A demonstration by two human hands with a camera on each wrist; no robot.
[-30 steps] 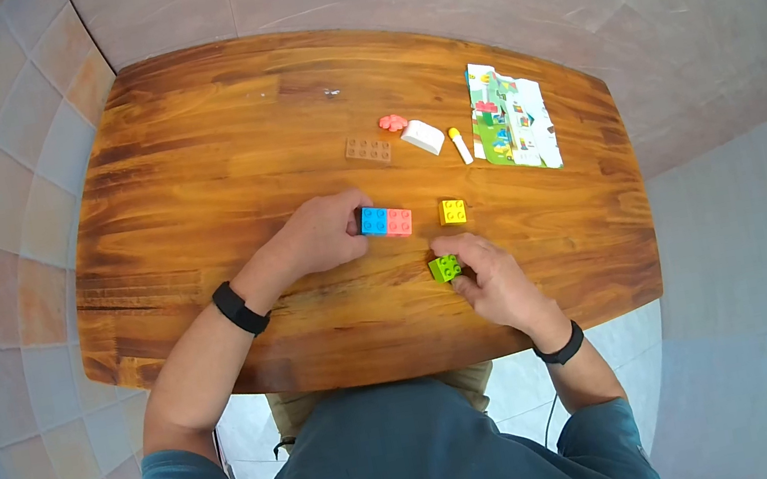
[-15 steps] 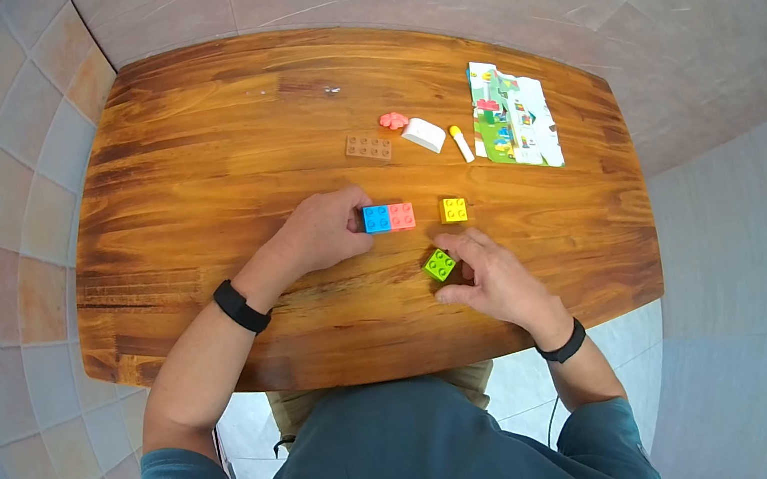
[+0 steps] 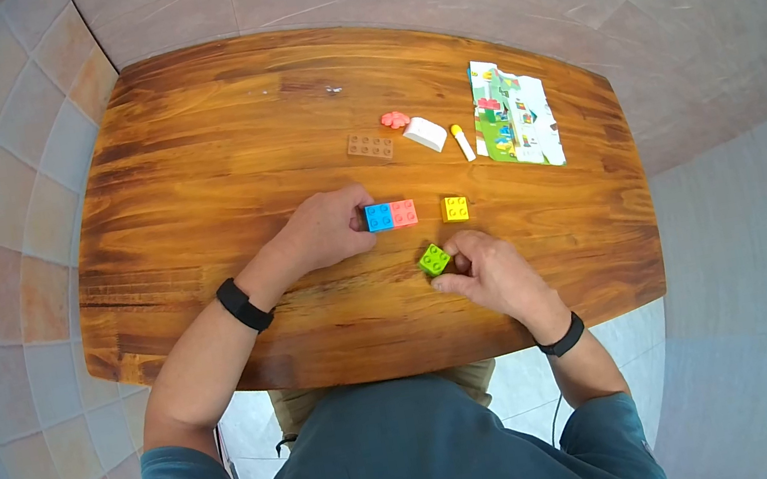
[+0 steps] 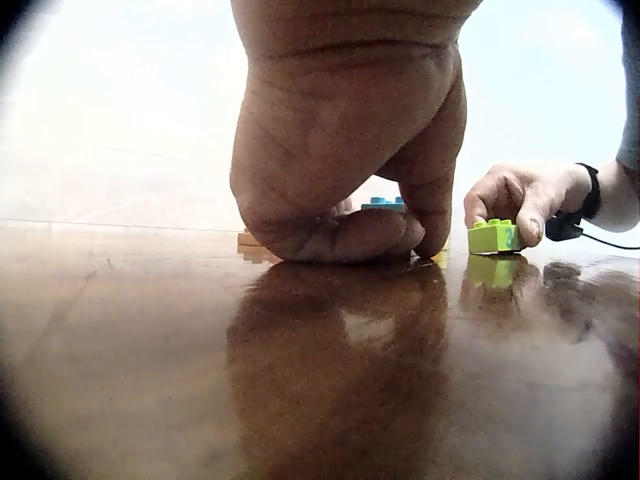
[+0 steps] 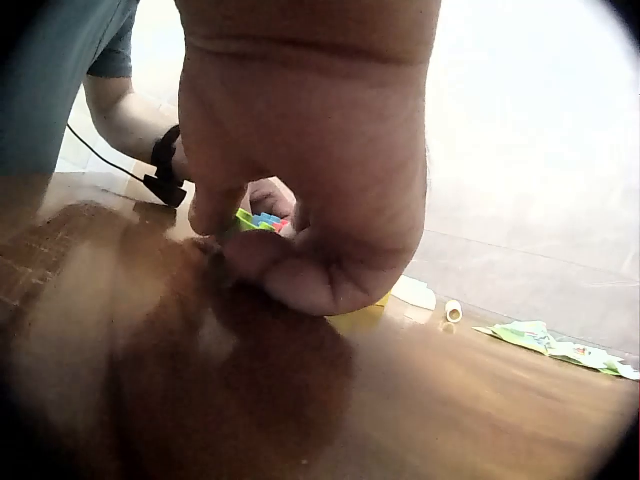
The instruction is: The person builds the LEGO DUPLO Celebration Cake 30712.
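Note:
A blue block (image 3: 379, 218) and a coral-pink block (image 3: 404, 214) stand end to end on the wooden table (image 3: 222, 185). My left hand (image 3: 331, 227) grips the blue block's left end, thumb and fingers curled at its sides; in the left wrist view the hand hides most of it, only blue studs (image 4: 383, 203) showing. Nearer the body, my right hand (image 3: 499, 276) pinches a lime green block (image 3: 434, 259) between thumb and fingertips. That green block (image 4: 494, 237) sits studs up and low over the tabletop. Just right of the pink block is a yellow block (image 3: 455, 208).
Behind lie a flat brown studded plate (image 3: 370, 146), a small coral-pink piece (image 3: 395, 120), a white curved piece (image 3: 426, 135) and a white stick with a yellow end (image 3: 462, 142). A printed instruction sheet (image 3: 515, 113) lies at the back right.
The green block has turned and shifted slightly left and away from the body. My right thumb came off it half a second ago and is back against it. The left hand stays put.

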